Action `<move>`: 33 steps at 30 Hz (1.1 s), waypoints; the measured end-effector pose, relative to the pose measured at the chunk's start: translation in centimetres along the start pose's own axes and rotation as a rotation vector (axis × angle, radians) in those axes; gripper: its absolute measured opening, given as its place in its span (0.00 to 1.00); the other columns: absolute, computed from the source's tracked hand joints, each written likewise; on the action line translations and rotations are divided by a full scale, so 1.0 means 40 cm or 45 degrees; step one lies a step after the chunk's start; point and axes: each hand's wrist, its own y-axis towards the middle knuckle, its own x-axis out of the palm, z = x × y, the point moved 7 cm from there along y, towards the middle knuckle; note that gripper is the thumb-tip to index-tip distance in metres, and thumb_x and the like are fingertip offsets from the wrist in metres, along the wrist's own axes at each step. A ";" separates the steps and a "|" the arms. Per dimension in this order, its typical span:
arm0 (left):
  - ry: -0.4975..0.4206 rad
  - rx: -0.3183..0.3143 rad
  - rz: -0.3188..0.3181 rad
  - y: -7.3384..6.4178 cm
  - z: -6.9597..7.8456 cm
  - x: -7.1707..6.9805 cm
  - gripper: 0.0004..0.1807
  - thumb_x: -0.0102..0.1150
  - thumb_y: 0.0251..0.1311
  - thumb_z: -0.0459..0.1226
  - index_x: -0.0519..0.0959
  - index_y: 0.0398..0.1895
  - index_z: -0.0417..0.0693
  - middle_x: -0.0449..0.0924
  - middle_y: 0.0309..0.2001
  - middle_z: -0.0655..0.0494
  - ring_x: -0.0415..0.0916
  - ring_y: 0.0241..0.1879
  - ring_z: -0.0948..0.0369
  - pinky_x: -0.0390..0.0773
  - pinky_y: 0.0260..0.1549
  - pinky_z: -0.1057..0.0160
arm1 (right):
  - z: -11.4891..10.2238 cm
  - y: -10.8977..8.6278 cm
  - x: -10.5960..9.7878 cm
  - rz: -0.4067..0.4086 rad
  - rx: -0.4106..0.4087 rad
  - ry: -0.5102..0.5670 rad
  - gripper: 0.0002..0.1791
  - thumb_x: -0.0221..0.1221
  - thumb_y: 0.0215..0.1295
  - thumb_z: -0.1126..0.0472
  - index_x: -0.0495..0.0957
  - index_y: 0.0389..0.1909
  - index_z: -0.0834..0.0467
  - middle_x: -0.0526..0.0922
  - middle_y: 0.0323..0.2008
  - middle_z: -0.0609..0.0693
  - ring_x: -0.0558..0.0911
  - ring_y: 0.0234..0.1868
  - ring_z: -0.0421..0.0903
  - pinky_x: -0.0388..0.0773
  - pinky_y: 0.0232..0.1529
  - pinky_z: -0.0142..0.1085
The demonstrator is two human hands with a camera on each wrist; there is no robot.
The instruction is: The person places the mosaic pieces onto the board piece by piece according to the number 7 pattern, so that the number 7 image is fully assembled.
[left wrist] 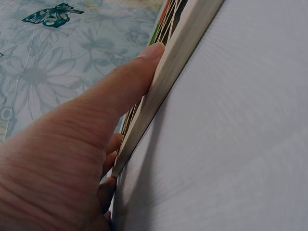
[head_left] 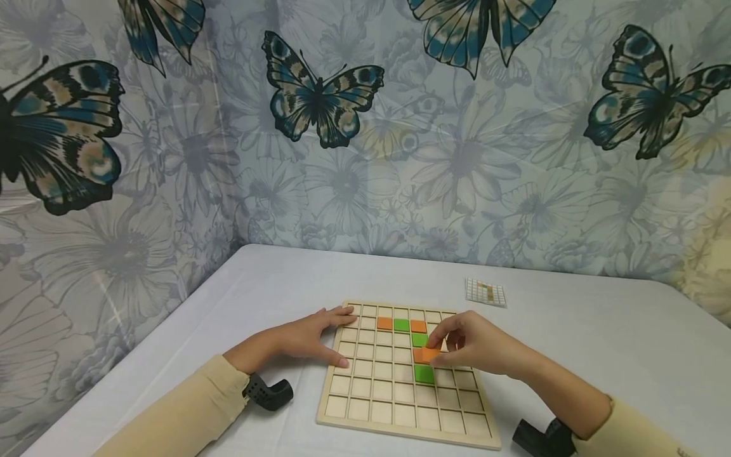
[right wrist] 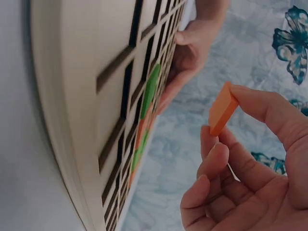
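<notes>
A wooden grid board (head_left: 365, 386) lies flat on the table. My right hand (head_left: 485, 346) pinches an orange square tile (right wrist: 224, 108) between thumb and fingers, held above the board in the right wrist view. Below it, another orange tile (head_left: 418, 355) sits in the grid, partly covered by the held one in the head view. Green tiles lie above (head_left: 419, 340) and below it (head_left: 424, 374) in the same column. The row near the far edge has an orange, a green (head_left: 401, 325) and an orange tile. My left hand (head_left: 308, 334) rests spread on the board's left edge, thumb on the frame.
A small card (head_left: 485, 292) printed with a coloured grid lies behind the board, toward the right. White cloth covers the table (head_left: 274, 279). A butterfly-patterned backdrop (head_left: 342, 190) hangs at the table's back and left sides.
</notes>
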 end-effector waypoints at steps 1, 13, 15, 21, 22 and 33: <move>-0.001 0.000 0.000 0.001 0.000 0.000 0.47 0.69 0.46 0.53 0.59 0.70 0.58 0.44 0.75 0.57 0.31 0.73 0.43 0.39 0.69 0.39 | 0.000 0.000 0.004 -0.005 0.003 0.003 0.11 0.67 0.52 0.57 0.81 0.34 0.59 0.81 0.33 0.50 0.72 0.26 0.36 0.71 0.26 0.29; 0.010 -0.001 -0.002 0.001 -0.004 0.001 0.46 0.68 0.46 0.54 0.59 0.70 0.60 0.44 0.74 0.60 0.32 0.73 0.44 0.40 0.69 0.39 | -0.009 -0.003 0.048 -0.095 -0.027 -0.021 0.10 0.69 0.49 0.57 0.82 0.30 0.56 0.81 0.30 0.45 0.71 0.24 0.34 0.71 0.24 0.28; 0.011 0.000 -0.002 0.002 -0.004 0.001 0.46 0.68 0.46 0.54 0.59 0.70 0.60 0.44 0.74 0.61 0.32 0.73 0.44 0.40 0.69 0.39 | -0.012 -0.004 0.053 -0.104 -0.040 -0.023 0.09 0.69 0.48 0.56 0.82 0.29 0.56 0.81 0.29 0.44 0.71 0.24 0.33 0.71 0.24 0.28; 0.005 -0.004 0.000 0.002 -0.004 0.000 0.46 0.68 0.46 0.54 0.59 0.70 0.61 0.44 0.74 0.62 0.31 0.73 0.45 0.39 0.69 0.40 | -0.015 -0.007 0.059 -0.118 -0.042 -0.028 0.09 0.69 0.48 0.56 0.83 0.29 0.55 0.81 0.28 0.44 0.70 0.23 0.33 0.70 0.23 0.27; 0.003 -0.002 0.002 0.002 -0.004 0.000 0.46 0.69 0.46 0.54 0.59 0.70 0.60 0.44 0.74 0.61 0.31 0.73 0.44 0.39 0.69 0.39 | -0.015 -0.007 0.060 -0.121 -0.039 -0.032 0.10 0.70 0.48 0.56 0.83 0.29 0.55 0.81 0.28 0.44 0.70 0.23 0.33 0.70 0.23 0.27; 0.005 0.006 0.004 0.000 -0.004 0.001 0.46 0.69 0.46 0.54 0.60 0.70 0.60 0.45 0.74 0.60 0.32 0.73 0.45 0.39 0.69 0.40 | -0.015 -0.008 0.073 -0.160 -0.012 -0.045 0.10 0.70 0.48 0.56 0.82 0.29 0.55 0.80 0.29 0.45 0.71 0.24 0.34 0.72 0.24 0.28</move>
